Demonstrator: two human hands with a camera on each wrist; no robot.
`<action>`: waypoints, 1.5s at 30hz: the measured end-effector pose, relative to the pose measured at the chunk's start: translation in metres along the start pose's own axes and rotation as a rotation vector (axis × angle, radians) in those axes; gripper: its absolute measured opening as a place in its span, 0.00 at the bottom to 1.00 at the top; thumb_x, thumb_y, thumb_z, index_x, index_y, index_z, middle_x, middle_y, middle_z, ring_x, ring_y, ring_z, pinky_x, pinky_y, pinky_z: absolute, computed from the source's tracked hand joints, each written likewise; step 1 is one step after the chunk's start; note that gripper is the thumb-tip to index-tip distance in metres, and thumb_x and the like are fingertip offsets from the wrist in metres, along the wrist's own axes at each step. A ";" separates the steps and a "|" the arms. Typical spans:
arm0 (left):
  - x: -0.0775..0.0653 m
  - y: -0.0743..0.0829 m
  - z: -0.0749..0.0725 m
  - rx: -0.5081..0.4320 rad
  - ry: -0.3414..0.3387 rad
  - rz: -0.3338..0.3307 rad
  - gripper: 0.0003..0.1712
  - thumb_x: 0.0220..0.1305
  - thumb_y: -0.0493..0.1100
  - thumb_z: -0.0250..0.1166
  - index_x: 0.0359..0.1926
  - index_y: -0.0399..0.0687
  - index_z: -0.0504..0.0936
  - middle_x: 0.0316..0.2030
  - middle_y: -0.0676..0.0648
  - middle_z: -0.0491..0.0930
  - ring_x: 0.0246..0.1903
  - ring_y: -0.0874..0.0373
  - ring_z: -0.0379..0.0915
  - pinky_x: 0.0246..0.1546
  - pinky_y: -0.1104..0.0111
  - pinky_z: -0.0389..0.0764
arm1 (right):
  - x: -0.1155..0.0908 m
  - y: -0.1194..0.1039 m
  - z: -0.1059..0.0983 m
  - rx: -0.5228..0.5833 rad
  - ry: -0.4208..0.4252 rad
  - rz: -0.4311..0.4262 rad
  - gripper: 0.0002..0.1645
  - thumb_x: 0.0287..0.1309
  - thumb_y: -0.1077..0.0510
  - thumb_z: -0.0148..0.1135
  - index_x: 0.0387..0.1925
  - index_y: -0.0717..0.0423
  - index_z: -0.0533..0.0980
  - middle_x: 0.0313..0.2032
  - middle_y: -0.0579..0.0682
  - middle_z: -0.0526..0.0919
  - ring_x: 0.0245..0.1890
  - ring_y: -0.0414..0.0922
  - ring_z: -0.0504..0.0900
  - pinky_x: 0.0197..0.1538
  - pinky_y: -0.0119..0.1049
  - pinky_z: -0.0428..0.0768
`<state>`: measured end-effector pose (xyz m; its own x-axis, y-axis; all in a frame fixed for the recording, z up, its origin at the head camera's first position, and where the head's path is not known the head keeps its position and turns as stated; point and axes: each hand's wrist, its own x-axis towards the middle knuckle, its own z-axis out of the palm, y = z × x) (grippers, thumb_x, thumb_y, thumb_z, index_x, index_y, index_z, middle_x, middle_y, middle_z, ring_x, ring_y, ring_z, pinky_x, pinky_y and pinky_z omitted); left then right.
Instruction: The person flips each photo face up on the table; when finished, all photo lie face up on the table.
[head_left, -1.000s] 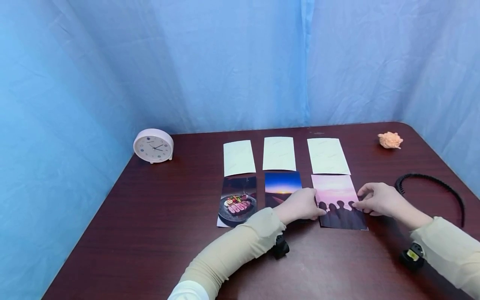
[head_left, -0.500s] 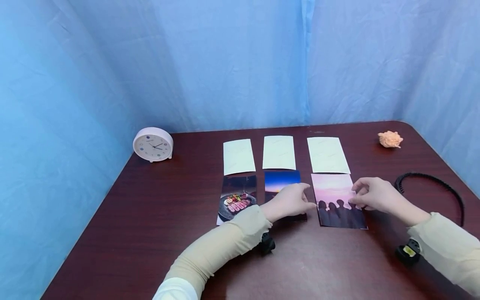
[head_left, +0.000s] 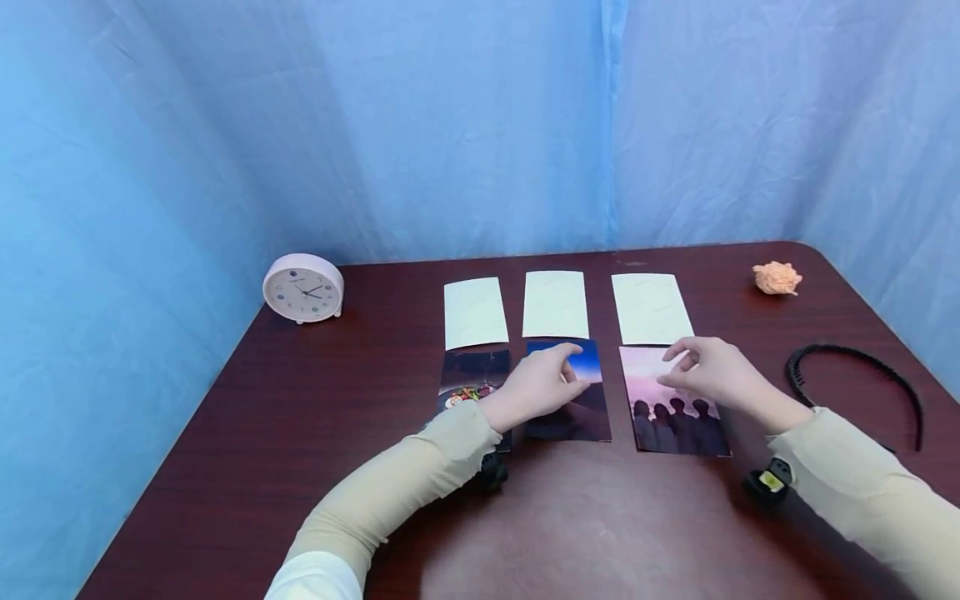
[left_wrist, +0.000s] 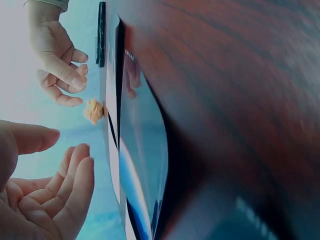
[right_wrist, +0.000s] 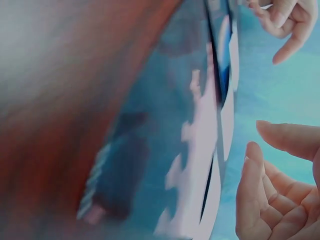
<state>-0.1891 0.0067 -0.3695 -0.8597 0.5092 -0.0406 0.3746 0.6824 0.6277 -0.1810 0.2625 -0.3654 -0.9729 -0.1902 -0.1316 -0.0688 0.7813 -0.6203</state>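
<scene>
Left hand (head_left: 536, 385): hanging over the sunset photo, thumb and fingers spread a fair bit, holding nothing.
Right hand (head_left: 708, 372): up above the silhouette photo, smaller gap between thumb and index, also holding nothing.
Silhouette photo (head_left: 663, 417): flat on the table (head_left: 187, 467), right end of the near row; right hand's fingertips are over its upper right part, left hand's off to its left.
Sunset photo (head_left: 573, 417): middle of that row, right under the left hand, so partly covered.
Food photo (head_left: 475, 371): left end, mostly blocked by the left wrist and sleeve.
White cards (head_left: 556, 304): three in a row just beyond the photos.
Extras: white clock (head_left: 303, 288) far left, peachy crumpled thing (head_left: 777, 277) far right, black headband (head_left: 832, 347) to the right of the right hand.
</scene>
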 end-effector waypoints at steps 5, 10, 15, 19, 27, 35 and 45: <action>0.006 -0.012 -0.014 0.051 0.079 0.025 0.29 0.64 0.46 0.62 0.64 0.42 0.69 0.37 0.51 0.81 0.29 0.65 0.75 0.31 0.76 0.75 | 0.012 -0.012 0.001 0.100 0.035 0.003 0.25 0.56 0.53 0.65 0.49 0.68 0.73 0.32 0.57 0.83 0.29 0.48 0.83 0.35 0.41 0.83; 0.017 -0.029 -0.028 -0.024 0.107 0.016 0.30 0.65 0.45 0.62 0.65 0.41 0.67 0.47 0.44 0.78 0.42 0.59 0.78 0.42 0.71 0.79 | 0.027 -0.017 0.006 0.159 0.082 -0.019 0.26 0.59 0.52 0.62 0.51 0.67 0.72 0.40 0.63 0.82 0.34 0.53 0.85 0.39 0.42 0.84; 0.028 -0.045 -0.032 -0.149 0.126 -0.004 0.30 0.65 0.45 0.61 0.65 0.39 0.66 0.53 0.38 0.74 0.49 0.52 0.77 0.48 0.64 0.79 | 0.045 -0.022 0.013 0.219 0.090 -0.002 0.28 0.62 0.48 0.60 0.54 0.66 0.70 0.47 0.65 0.78 0.43 0.56 0.82 0.46 0.46 0.82; 0.038 -0.054 -0.034 -0.147 0.131 -0.027 0.31 0.66 0.46 0.60 0.66 0.39 0.64 0.56 0.37 0.72 0.54 0.49 0.73 0.53 0.61 0.77 | 0.060 -0.029 0.016 0.252 0.066 0.016 0.32 0.63 0.46 0.57 0.58 0.65 0.67 0.54 0.65 0.74 0.53 0.58 0.75 0.54 0.52 0.77; 0.063 -0.060 -0.040 -0.179 0.156 -0.062 0.34 0.64 0.46 0.62 0.67 0.39 0.62 0.63 0.36 0.66 0.62 0.45 0.66 0.60 0.58 0.71 | 0.089 -0.044 0.022 0.212 0.060 0.039 0.31 0.64 0.48 0.55 0.60 0.64 0.65 0.60 0.66 0.69 0.61 0.61 0.67 0.61 0.57 0.69; 0.074 -0.065 -0.045 -0.161 0.123 -0.072 0.37 0.65 0.46 0.62 0.69 0.39 0.59 0.67 0.37 0.62 0.63 0.44 0.64 0.61 0.57 0.70 | 0.110 -0.047 0.023 0.199 0.043 0.066 0.34 0.64 0.45 0.55 0.62 0.63 0.64 0.62 0.66 0.67 0.63 0.61 0.65 0.63 0.58 0.65; 0.076 -0.075 -0.043 -0.137 0.071 -0.123 0.39 0.62 0.44 0.64 0.70 0.42 0.57 0.68 0.40 0.61 0.65 0.48 0.62 0.64 0.59 0.67 | 0.116 -0.049 0.033 0.092 -0.029 0.018 0.38 0.61 0.48 0.59 0.65 0.66 0.60 0.62 0.70 0.64 0.62 0.63 0.65 0.64 0.57 0.65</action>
<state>-0.2973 -0.0279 -0.3862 -0.9203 0.3846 -0.0715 0.2186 0.6571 0.7214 -0.2834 0.1826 -0.3756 -0.9669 -0.1946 -0.1647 -0.0296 0.7275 -0.6855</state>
